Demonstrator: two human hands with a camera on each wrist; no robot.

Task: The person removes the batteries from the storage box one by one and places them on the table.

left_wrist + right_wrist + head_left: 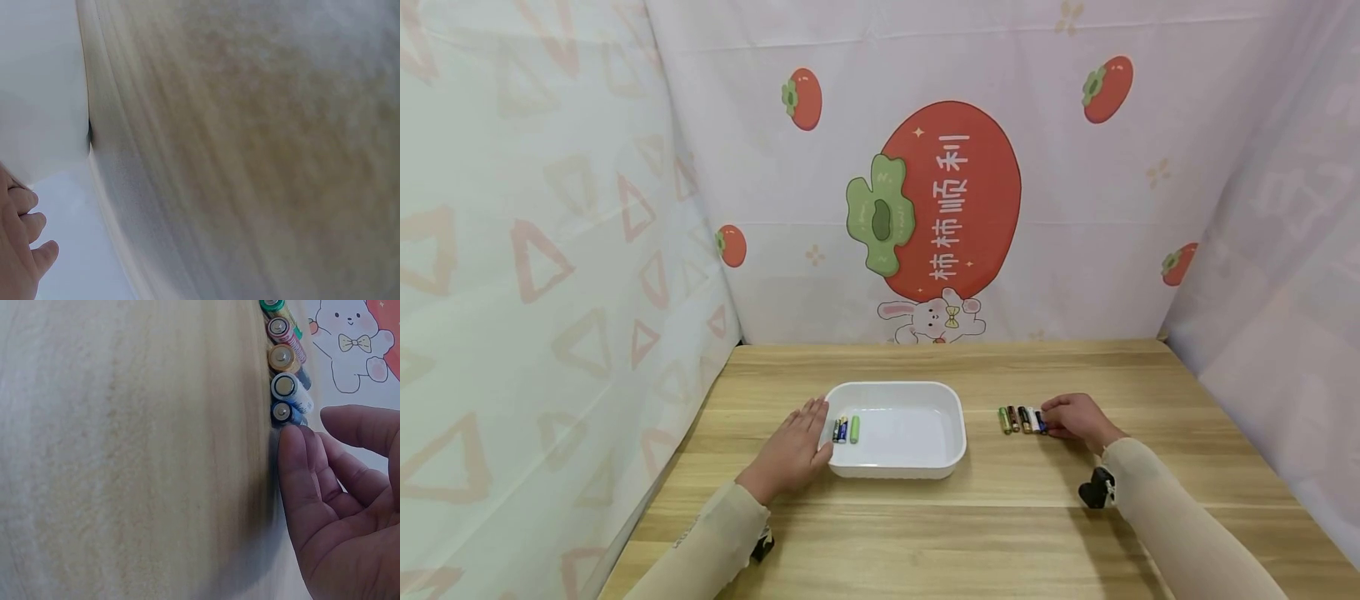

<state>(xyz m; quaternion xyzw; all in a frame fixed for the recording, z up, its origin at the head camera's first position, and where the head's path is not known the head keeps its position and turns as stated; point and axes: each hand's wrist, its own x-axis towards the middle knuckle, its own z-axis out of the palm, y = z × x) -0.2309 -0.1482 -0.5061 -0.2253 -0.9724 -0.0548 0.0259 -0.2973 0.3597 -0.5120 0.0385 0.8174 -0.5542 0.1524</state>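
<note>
On the wooden table stands a white tray [891, 471] with two dark-blue batteries [839, 430] and one light-green battery [854, 429] lying at its left end. Against the tray's left side rests my left hand [792, 450], its fingers straight along the rim. Right of the tray lies a row of several batteries: green [1004, 421], brown-red [1013, 419], black-and-gold [1024, 420], white [1033, 420] and blue [282, 412]. My right hand [1075, 419] is at the row's right end, fingertips right beside the blue battery, with the thumb and fingers apart in the right wrist view.
A pale printed cloth [790, 292] with red persimmons and a rabbit hangs behind the table [880, 542]. More cloth [550, 317] hangs along the left and right sides. Dark wrist cameras [1097, 489] sit under both sleeves.
</note>
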